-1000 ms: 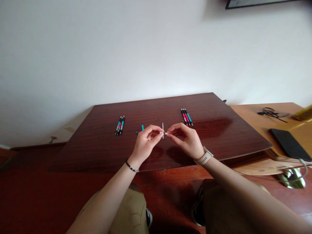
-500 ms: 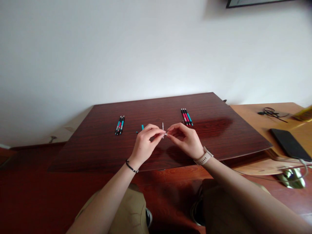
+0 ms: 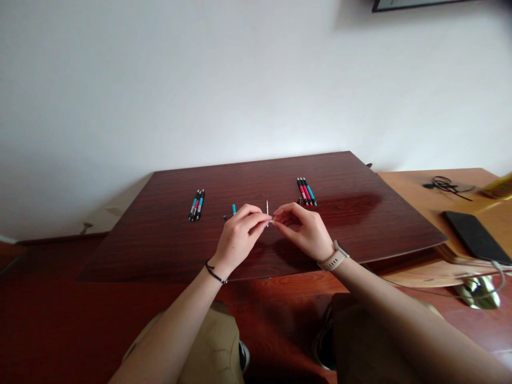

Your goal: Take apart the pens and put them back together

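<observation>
Over the front middle of the dark table, my left hand (image 3: 243, 230) and my right hand (image 3: 303, 226) meet fingertip to fingertip. Both are pinched on one small pale piece (image 3: 272, 220), mostly covered by the fingers, so its kind is unclear. Just behind the fingertips a thin whitish pen refill (image 3: 267, 205) points away from me, its near part hidden by my left fingers. Beyond my left hand lies a turquoise pen barrel part (image 3: 234, 208), partly covered, with a tiny dark piece (image 3: 224, 217) beside it. A small dark part (image 3: 300, 201) rests behind my right hand.
Several pens (image 3: 196, 205) lie side by side on the left of the table (image 3: 256, 178), and several more (image 3: 306, 192) at the right. On the lighter wooden desk (image 3: 404, 189) are a black phone (image 3: 476, 237) with a cable plugged in and a coiled black cable (image 3: 446, 185).
Both hands stay in nearly the same place, pinching the small pale piece, with only a slight shift of the fingers. The pens and loose parts have not moved.
</observation>
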### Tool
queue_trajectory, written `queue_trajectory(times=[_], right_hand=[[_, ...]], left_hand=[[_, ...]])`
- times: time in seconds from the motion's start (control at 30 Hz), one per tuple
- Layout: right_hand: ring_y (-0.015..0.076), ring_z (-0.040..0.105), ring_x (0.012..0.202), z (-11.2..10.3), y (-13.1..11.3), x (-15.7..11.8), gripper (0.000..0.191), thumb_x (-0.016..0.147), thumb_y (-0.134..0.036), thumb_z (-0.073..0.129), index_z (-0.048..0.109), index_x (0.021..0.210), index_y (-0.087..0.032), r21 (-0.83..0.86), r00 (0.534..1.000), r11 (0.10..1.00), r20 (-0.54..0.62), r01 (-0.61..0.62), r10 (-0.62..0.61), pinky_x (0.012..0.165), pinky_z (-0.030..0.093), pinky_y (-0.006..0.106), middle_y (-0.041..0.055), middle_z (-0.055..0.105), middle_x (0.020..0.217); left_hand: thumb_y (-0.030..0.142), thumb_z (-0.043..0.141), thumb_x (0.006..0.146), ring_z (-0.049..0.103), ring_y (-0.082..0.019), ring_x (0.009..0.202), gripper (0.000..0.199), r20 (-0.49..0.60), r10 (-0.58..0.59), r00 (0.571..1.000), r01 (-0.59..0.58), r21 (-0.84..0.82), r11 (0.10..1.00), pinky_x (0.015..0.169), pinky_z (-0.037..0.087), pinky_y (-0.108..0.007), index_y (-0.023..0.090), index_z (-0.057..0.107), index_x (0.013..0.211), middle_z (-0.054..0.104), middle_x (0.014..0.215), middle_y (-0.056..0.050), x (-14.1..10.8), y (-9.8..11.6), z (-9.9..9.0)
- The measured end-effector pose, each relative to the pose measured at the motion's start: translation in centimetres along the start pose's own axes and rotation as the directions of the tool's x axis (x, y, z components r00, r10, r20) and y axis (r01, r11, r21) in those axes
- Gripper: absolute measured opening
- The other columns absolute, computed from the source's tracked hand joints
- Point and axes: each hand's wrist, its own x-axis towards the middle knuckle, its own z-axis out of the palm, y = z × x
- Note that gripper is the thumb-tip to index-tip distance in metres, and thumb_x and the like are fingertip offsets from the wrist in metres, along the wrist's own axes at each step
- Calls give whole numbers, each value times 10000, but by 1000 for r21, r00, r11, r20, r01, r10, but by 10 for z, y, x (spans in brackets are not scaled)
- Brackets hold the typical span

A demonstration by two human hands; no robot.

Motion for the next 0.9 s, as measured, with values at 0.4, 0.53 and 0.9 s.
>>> queue_trajectory(times=[0.4,0.53,0.9], right_hand=[[185,765,875,-1,0,0,163,981,-307,766,688,1118,-263,-42,1000,999,11,19,-19,834,635,327,28,790,1012],[183,764,868,-1,0,0,156,979,-301,765,688,1109,-263,-35,1000,999,14,11,-11,825,632,322,26,788,1009],[202,755,917,2,3,3,249,963,-378,765,707,1174,-258,116,995,988,23,-100,98,866,620,346,43,790,1034]], left_hand=[[151,672,1031,708,-166,968,139,18,19,1000,-20,45,999,884,589,-310,226,767,1099,703,1047,-50,-2,-2,2],[148,669,1029,723,-177,969,159,28,31,999,-32,68,997,884,606,-323,231,765,1124,718,1057,-56,-2,-1,3],[132,593,1065,783,-187,1132,346,31,-27,999,29,-87,996,1036,632,-373,254,657,1383,806,1246,-53,-4,4,1]])
